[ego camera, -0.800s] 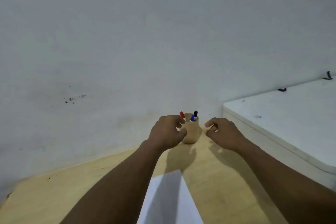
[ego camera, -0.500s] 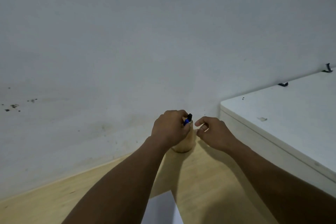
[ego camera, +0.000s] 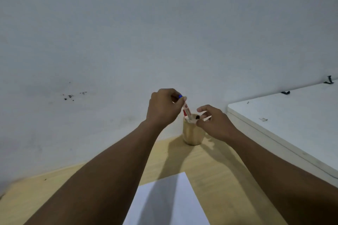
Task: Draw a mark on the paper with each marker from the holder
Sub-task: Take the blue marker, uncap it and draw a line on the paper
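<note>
A: Head view, quick pass. Left hand [ego camera: 163,107] is raised above the holder [ego camera: 193,131], fingers pinched on a marker [ego camera: 186,108] near its top end. Blue cap tip shows at the fingertips, white barrel with red print below.

B: Marker out of the holder?

A: Not fully. It's tilted, lower end at the holder's mouth, just inside the rim as far as I can tell. Something dark also sits in the mouth, too small to name.

B: Right hand?

A: Right hand [ego camera: 214,122] is at the right side of the holder's rim, fingers loosely curled, thumb and forefinger apart. Not gripping anything I can see. Whether it touches the rim, can't tell.

B: Where's the holder?

A: Tan cylinder, upright, at the far edge of the desk [ego camera: 219,170], close to the wall [ego camera: 164,33]. Light wood desk.

B: Paper?

A: White paper [ego camera: 168,201] lies flat at the near edge of the desk, between the two forearms, well apart from the holder. No marks visible on the part in frame.

B: Anything else?

A: White cabinet top [ego camera: 292,120] just beside the desk's right edge, sitting higher than the desk.
</note>
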`<state>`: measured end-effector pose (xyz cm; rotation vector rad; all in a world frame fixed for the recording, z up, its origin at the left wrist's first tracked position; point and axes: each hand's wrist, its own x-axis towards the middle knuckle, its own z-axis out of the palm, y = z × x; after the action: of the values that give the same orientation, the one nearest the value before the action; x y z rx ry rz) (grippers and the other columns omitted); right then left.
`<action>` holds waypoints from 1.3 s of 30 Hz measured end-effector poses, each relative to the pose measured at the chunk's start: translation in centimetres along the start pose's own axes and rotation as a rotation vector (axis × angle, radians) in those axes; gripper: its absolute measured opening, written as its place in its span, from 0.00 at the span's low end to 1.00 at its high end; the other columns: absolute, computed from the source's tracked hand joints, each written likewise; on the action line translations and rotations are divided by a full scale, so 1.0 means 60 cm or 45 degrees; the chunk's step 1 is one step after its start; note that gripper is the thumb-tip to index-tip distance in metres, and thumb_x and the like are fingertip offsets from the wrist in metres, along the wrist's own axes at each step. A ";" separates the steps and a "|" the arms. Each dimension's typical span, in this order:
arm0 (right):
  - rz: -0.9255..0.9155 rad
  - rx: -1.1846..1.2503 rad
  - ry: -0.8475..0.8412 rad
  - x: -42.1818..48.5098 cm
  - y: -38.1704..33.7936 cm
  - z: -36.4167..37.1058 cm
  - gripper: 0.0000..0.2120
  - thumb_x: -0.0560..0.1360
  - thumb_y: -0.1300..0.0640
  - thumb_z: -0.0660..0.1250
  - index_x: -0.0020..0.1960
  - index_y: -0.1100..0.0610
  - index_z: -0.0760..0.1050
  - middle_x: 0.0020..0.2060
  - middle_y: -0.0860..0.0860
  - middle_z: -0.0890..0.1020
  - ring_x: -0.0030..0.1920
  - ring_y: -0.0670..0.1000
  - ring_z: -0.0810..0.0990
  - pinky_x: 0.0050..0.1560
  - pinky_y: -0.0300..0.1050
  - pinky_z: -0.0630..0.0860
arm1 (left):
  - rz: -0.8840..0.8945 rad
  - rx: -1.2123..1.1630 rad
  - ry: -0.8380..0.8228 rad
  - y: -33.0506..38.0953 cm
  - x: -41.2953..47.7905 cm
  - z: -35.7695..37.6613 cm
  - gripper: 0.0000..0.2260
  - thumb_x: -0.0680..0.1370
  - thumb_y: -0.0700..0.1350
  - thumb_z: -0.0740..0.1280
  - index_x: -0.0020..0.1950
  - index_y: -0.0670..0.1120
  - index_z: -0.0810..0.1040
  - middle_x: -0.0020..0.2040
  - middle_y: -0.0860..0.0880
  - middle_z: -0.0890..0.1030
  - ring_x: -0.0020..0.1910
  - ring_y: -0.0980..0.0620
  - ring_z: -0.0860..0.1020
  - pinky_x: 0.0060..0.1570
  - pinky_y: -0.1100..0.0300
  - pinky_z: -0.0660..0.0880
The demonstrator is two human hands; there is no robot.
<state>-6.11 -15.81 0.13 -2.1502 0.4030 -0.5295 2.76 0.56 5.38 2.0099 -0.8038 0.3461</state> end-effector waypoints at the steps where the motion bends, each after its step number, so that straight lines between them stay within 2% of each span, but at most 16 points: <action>1: -0.031 0.013 -0.018 -0.012 -0.022 0.003 0.18 0.74 0.49 0.73 0.63 0.48 0.78 0.54 0.49 0.80 0.49 0.47 0.80 0.44 0.41 0.75 | -0.052 -0.084 -0.007 0.009 -0.009 -0.029 0.09 0.78 0.50 0.73 0.47 0.44 0.86 0.40 0.48 0.88 0.32 0.52 0.86 0.35 0.58 0.81; 3: -0.086 0.090 -0.076 -0.034 -0.064 0.013 0.16 0.73 0.47 0.74 0.59 0.48 0.81 0.54 0.49 0.82 0.50 0.49 0.82 0.50 0.44 0.76 | -0.162 -0.263 -0.038 0.017 -0.033 -0.086 0.09 0.78 0.48 0.73 0.48 0.42 0.86 0.41 0.45 0.88 0.31 0.50 0.86 0.33 0.55 0.81; 4: -0.114 0.133 -0.122 -0.046 -0.085 0.019 0.13 0.73 0.47 0.75 0.56 0.50 0.83 0.52 0.50 0.84 0.49 0.50 0.83 0.49 0.44 0.76 | -0.209 -0.343 -0.050 0.017 -0.049 -0.113 0.10 0.78 0.47 0.73 0.48 0.41 0.86 0.42 0.44 0.88 0.32 0.49 0.86 0.33 0.56 0.81; 7: -0.146 0.237 -0.316 -0.089 -0.151 0.037 0.10 0.76 0.49 0.73 0.52 0.55 0.84 0.44 0.55 0.89 0.41 0.51 0.86 0.43 0.40 0.75 | -0.360 -0.522 -0.051 0.000 -0.107 -0.190 0.11 0.79 0.48 0.72 0.51 0.39 0.86 0.45 0.42 0.88 0.35 0.45 0.87 0.36 0.57 0.81; 10: -0.123 0.391 -0.492 -0.127 -0.201 0.061 0.12 0.76 0.50 0.74 0.53 0.57 0.84 0.39 0.55 0.87 0.35 0.53 0.85 0.37 0.44 0.77 | -0.556 -0.587 -0.099 -0.038 -0.167 -0.258 0.15 0.81 0.51 0.69 0.54 0.38 0.83 0.44 0.43 0.86 0.36 0.46 0.85 0.38 0.55 0.80; 13: -0.010 0.778 -0.633 -0.155 -0.236 0.106 0.12 0.77 0.53 0.72 0.56 0.59 0.82 0.38 0.55 0.84 0.32 0.52 0.81 0.34 0.43 0.75 | -0.758 -0.620 -0.199 -0.086 -0.228 -0.311 0.14 0.82 0.53 0.66 0.50 0.43 0.81 0.38 0.46 0.83 0.34 0.47 0.82 0.38 0.56 0.76; 15: 0.090 1.008 -0.706 -0.175 -0.251 0.152 0.12 0.77 0.52 0.71 0.56 0.58 0.81 0.37 0.53 0.83 0.32 0.50 0.81 0.34 0.42 0.75 | -0.858 -0.675 -0.210 -0.116 -0.265 -0.330 0.14 0.83 0.54 0.64 0.48 0.44 0.77 0.35 0.47 0.81 0.31 0.47 0.80 0.35 0.56 0.73; 19: 0.258 1.053 -0.757 -0.212 -0.259 0.264 0.16 0.76 0.44 0.72 0.52 0.58 0.82 0.33 0.52 0.82 0.28 0.50 0.78 0.32 0.43 0.71 | -0.982 -0.748 -0.197 -0.163 -0.317 -0.333 0.18 0.84 0.56 0.61 0.40 0.46 0.71 0.29 0.48 0.74 0.28 0.48 0.73 0.34 0.56 0.69; 22: 0.297 1.034 -0.744 -0.222 -0.254 0.321 0.12 0.78 0.50 0.70 0.51 0.60 0.80 0.31 0.54 0.81 0.26 0.50 0.77 0.31 0.41 0.70 | -1.008 -0.705 -0.115 -0.192 -0.333 -0.322 0.20 0.85 0.57 0.58 0.36 0.47 0.67 0.27 0.50 0.67 0.27 0.49 0.67 0.33 0.58 0.67; 26: 0.204 1.060 -0.714 -0.191 -0.235 0.320 0.06 0.80 0.62 0.66 0.52 0.62 0.80 0.35 0.57 0.80 0.30 0.52 0.79 0.35 0.42 0.73 | -1.091 -0.820 0.183 -0.254 -0.351 -0.334 0.19 0.85 0.54 0.58 0.37 0.48 0.66 0.30 0.50 0.60 0.29 0.49 0.59 0.33 0.57 0.61; 28: 0.191 1.022 -0.686 -0.172 -0.220 0.309 0.07 0.80 0.62 0.65 0.54 0.62 0.81 0.36 0.58 0.82 0.33 0.54 0.82 0.35 0.43 0.75 | -1.000 -0.601 0.221 -0.296 -0.366 -0.341 0.21 0.85 0.55 0.59 0.35 0.46 0.67 0.28 0.51 0.63 0.27 0.50 0.62 0.35 0.56 0.64; 30: 0.230 0.987 -0.692 -0.165 -0.206 0.316 0.10 0.81 0.61 0.63 0.55 0.61 0.82 0.38 0.58 0.84 0.38 0.56 0.86 0.36 0.45 0.77 | -0.833 -0.232 0.148 -0.327 -0.380 -0.332 0.24 0.84 0.56 0.60 0.34 0.42 0.69 0.24 0.56 0.71 0.26 0.51 0.70 0.38 0.55 0.68; 32: 0.269 0.945 -0.692 -0.170 -0.197 0.345 0.10 0.80 0.61 0.63 0.54 0.61 0.82 0.38 0.58 0.85 0.38 0.57 0.87 0.37 0.46 0.78 | -0.735 0.038 0.085 -0.341 -0.390 -0.310 0.24 0.83 0.56 0.61 0.37 0.38 0.74 0.26 0.58 0.78 0.31 0.50 0.76 0.37 0.55 0.70; 35: 0.240 0.818 -0.588 -0.190 -0.178 0.408 0.02 0.75 0.61 0.71 0.44 0.60 0.81 0.32 0.57 0.83 0.28 0.53 0.80 0.28 0.42 0.72 | -0.631 0.318 0.069 -0.355 -0.401 -0.279 0.17 0.79 0.57 0.64 0.38 0.47 0.75 0.31 0.53 0.80 0.35 0.48 0.79 0.35 0.55 0.71; 37: 0.222 0.775 -0.508 -0.202 -0.159 0.444 0.07 0.72 0.62 0.75 0.37 0.57 0.78 0.27 0.56 0.80 0.23 0.51 0.73 0.25 0.41 0.67 | -0.593 0.372 0.104 -0.361 -0.407 -0.269 0.13 0.76 0.56 0.64 0.37 0.48 0.72 0.30 0.51 0.78 0.34 0.48 0.78 0.32 0.56 0.69; 39: 0.256 0.769 -0.445 -0.211 -0.143 0.466 0.13 0.72 0.62 0.75 0.32 0.56 0.76 0.26 0.57 0.80 0.21 0.52 0.73 0.24 0.41 0.68 | -0.584 0.358 0.111 -0.364 -0.407 -0.266 0.11 0.73 0.54 0.65 0.37 0.48 0.72 0.30 0.51 0.79 0.33 0.48 0.78 0.32 0.55 0.69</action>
<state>-2.01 13.85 -10.83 -1.5534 0.2207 -0.1258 0.00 31.86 -13.09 2.3486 -0.2311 0.2866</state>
